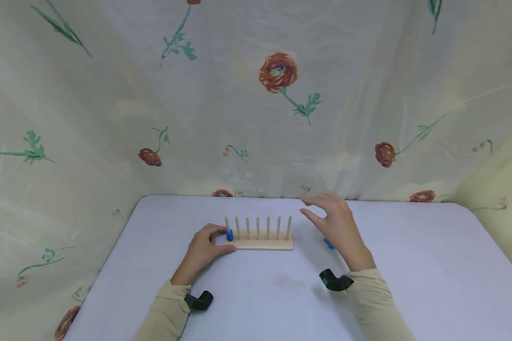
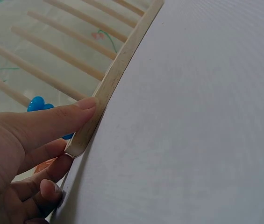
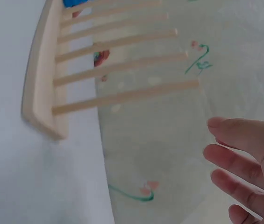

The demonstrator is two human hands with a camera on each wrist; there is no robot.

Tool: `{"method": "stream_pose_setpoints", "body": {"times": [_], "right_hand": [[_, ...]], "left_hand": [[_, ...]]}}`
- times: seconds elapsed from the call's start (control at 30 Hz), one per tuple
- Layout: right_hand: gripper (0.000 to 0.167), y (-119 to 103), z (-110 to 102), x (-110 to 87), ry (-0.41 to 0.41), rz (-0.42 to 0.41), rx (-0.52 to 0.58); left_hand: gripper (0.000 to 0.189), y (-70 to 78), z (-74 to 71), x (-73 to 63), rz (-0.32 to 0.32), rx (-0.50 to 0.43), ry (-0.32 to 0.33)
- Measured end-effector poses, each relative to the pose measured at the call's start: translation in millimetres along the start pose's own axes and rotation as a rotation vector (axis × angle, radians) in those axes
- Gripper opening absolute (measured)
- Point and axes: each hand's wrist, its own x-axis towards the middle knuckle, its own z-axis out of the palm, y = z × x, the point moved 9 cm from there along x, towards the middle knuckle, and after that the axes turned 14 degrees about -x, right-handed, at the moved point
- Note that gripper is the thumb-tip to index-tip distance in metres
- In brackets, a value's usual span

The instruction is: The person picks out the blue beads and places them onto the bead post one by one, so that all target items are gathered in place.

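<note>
A wooden peg rack [image 1: 262, 244] stands on the table, with a row of several upright pegs on its flat base. Blue, rounded beads or pieces [image 1: 229, 235] sit at the bottom of its leftmost peg; how many, I cannot tell. My left hand [image 1: 204, 245] grips the left end of the base, thumb [image 2: 64, 122] on the front edge and fingers around the end. Beyond the rack's right end, my right hand [image 1: 333, 222] is raised above the table, thumb and fingers apart and holding nothing. Another blue piece [image 1: 329, 243] lies on the table, partly hidden by the right wrist.
The white table [image 1: 256, 293] reaches back to a hanging curtain [image 1: 222, 94] with printed flowers. A black wrist camera [image 1: 199, 300] is worn on the left wrist and a second black camera [image 1: 336, 280] on the right.
</note>
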Motion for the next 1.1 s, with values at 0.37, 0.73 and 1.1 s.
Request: {"method": "stream_pose_setpoints", "body": {"times": [0.37, 0.73, 1.1], "right_hand": [[0.023, 28.2, 4.1, -26.1, -0.082, -0.007, -0.143], [0.023, 51.5, 13.2, -50.5, -0.197, -0.003, -0.184], [0.015, 67.4, 26.5, -61.4, -0.342, 0.004, -0.203]], "left_hand": [[0.054, 1.4, 0.3, -0.4, 0.011, 0.0, -0.001], [0.056, -1.8, -0.1, 0.4, 0.01, 0.015, 0.012], [0.054, -1.6, 0.1, 0.4, 0.015, 0.015, 0.009]]}}
